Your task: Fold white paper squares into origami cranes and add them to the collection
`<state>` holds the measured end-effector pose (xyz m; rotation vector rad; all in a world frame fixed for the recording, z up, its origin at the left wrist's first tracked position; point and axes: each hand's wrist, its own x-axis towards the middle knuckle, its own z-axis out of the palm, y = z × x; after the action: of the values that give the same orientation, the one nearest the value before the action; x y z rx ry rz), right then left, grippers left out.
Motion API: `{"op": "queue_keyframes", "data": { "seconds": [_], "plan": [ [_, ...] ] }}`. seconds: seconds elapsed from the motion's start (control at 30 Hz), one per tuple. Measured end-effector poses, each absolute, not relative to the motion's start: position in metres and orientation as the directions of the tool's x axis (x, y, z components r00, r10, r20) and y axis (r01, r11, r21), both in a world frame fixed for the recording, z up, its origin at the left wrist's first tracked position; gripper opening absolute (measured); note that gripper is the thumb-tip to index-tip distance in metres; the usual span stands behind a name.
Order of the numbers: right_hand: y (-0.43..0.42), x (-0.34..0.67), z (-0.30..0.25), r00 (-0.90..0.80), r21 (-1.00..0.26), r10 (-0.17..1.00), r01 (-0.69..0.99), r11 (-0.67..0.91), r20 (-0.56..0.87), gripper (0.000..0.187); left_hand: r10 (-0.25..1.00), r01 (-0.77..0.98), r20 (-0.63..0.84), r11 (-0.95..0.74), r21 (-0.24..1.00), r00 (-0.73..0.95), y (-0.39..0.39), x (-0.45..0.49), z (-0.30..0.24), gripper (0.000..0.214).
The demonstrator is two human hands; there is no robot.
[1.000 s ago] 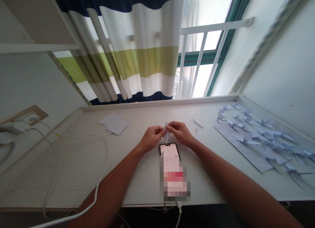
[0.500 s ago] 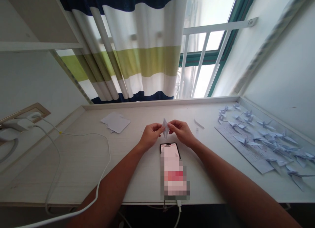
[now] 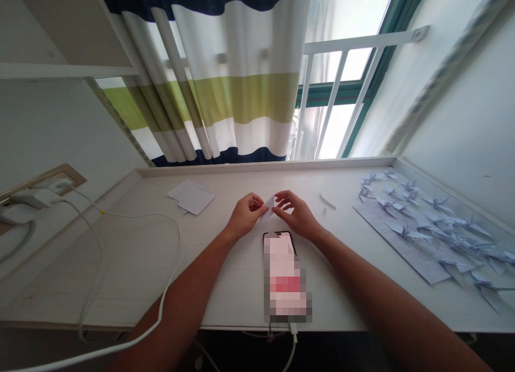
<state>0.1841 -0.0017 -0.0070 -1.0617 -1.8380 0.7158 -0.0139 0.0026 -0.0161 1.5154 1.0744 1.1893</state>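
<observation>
Currently my left hand (image 3: 245,216) pinches a small folded piece of white paper (image 3: 267,207) between thumb and fingers, just above my phone (image 3: 280,275) (its screen is pixelated), while my right hand (image 3: 298,216) sits just beside the paper, fingers spread. Off to the right on the white desk (image 3: 120,275), pale blue origami cranes (image 3: 426,214) crowd a printed sheet (image 3: 396,238); loose white paper (image 3: 192,196) lies to the left.
</observation>
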Motion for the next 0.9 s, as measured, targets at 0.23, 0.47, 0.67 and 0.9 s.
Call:
{"op": "queue_keyframes", "data": {
  "seconds": [0.23,0.47,0.67,0.9],
  "plan": [
    [0.010,0.194,-0.013,-0.648,-0.416,0.667,0.527,0.741,0.368,0.017,0.916,0.422,0.152,-0.313,0.851,0.372,0.011,-0.029,-0.025,0.019],
    [0.012,0.195,-0.016,-0.654,-0.394,0.691,0.574,0.718,0.306,0.018,0.836,0.655,0.315,-0.548,0.520,0.449,0.008,-0.030,-0.015,0.009],
    [0.006,0.194,-0.008,-0.610,-0.309,0.729,0.660,0.684,0.311,0.012,0.765,0.608,0.269,-0.633,0.479,0.585,-0.002,-0.031,-0.007,0.016],
    [0.007,0.196,-0.011,-0.640,-0.332,0.700,0.616,0.714,0.318,0.015,0.770,0.613,0.246,-0.623,0.486,0.588,0.008,-0.033,-0.014,0.013]
  ]
}}
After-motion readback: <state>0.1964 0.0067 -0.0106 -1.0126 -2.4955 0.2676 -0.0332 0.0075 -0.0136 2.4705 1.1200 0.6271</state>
